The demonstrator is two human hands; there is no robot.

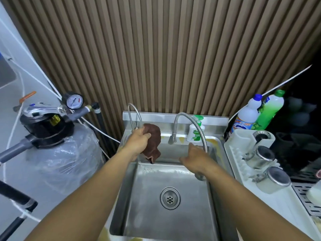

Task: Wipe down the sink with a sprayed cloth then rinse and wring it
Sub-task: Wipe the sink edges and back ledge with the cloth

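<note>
Far L: filter tank [66, 153] w/ pressure gauge [74, 101] on top. L hand [139, 141] is over the sink's [147, 197] back-L corner, fingers curled tight round a bunched brown cloth [153, 141]; cloth hangs below the fist, above the basin rim, just beside the thin faucet [133, 110]. Drain [170, 198] sits mid-basin. R hand [196, 158] is over the back-R of the basin, fingers loosely spread, holding nothing, right by the flex hose faucet [196, 126]; can't tell if touching. Soap bottle [194, 134] is on the back ledge. Dish rack [243, 153] far R.
</note>
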